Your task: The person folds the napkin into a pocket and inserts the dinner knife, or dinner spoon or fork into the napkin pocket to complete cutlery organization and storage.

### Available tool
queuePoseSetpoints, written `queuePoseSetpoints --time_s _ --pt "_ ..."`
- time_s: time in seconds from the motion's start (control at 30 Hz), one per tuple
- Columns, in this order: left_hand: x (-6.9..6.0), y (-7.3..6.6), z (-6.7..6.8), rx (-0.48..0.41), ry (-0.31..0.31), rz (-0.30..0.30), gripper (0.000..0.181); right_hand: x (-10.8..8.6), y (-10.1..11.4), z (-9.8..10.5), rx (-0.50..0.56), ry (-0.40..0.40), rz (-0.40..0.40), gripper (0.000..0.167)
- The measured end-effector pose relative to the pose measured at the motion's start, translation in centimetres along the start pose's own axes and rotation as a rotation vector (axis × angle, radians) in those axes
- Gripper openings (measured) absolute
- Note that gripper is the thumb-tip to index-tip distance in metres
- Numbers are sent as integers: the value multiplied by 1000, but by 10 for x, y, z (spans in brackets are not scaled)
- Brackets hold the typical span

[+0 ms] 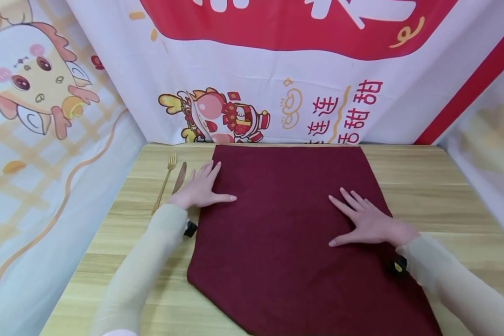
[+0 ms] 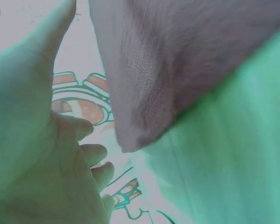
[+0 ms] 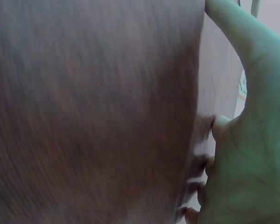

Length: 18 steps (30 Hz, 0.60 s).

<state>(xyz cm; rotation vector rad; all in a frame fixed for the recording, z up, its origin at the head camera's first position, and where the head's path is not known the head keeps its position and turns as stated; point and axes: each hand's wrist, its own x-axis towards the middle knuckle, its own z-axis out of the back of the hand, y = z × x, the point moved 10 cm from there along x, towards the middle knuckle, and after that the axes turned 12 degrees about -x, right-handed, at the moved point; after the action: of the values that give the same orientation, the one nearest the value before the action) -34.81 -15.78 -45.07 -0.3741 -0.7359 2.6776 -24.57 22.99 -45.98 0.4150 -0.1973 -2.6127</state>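
Observation:
A dark red cloth lies over the middle of the wooden table, its lower left corner cut by a slanting fold or edge. My left hand is at the cloth's left edge, fingers spread and thumb reaching over the fabric. Over the right part of the cloth, my right hand has its fingers apart and straight. In the left wrist view, a drooping part of the cloth hangs beside the left hand. The right wrist view is mostly blurred cloth, with the right hand's fingers along it.
Left of the cloth, a gold fork and a knife lie on the wooden table; the left hand partly covers the knife. A printed red and white curtain hangs behind the table's far edge, and another printed cloth hangs on the left.

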Motion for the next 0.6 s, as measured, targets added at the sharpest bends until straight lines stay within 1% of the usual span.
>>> queuePoseSetpoints --time_s 0.1,0.13,0.17,0.23,0.37,0.4,0.47,0.6 --pt "-23 -4 4 -22 -39 -55 128 -4 17 -2 -12 -8 35 122" --pt "-31 -7 5 -31 -47 -65 126 -4 18 -5 -27 -8 36 122" --pt "-36 -6 4 -34 -58 -89 125 -4 19 -7 -40 -13 39 123" --pt "-51 -12 5 -46 -76 -117 122 -5 21 -9 -55 -22 37 123" --pt "-79 -18 0 -81 -97 -151 118 -5 21 -13 -75 -33 23 123" --pt "-86 -21 0 -94 -99 -147 117 -6 22 -12 -78 -31 18 123" --pt "-97 -21 -4 -118 -89 -135 117 -5 23 -13 -86 -23 11 123" --pt "-116 -22 -12 -168 -56 -108 118 -5 22 -13 -89 -25 1 123"
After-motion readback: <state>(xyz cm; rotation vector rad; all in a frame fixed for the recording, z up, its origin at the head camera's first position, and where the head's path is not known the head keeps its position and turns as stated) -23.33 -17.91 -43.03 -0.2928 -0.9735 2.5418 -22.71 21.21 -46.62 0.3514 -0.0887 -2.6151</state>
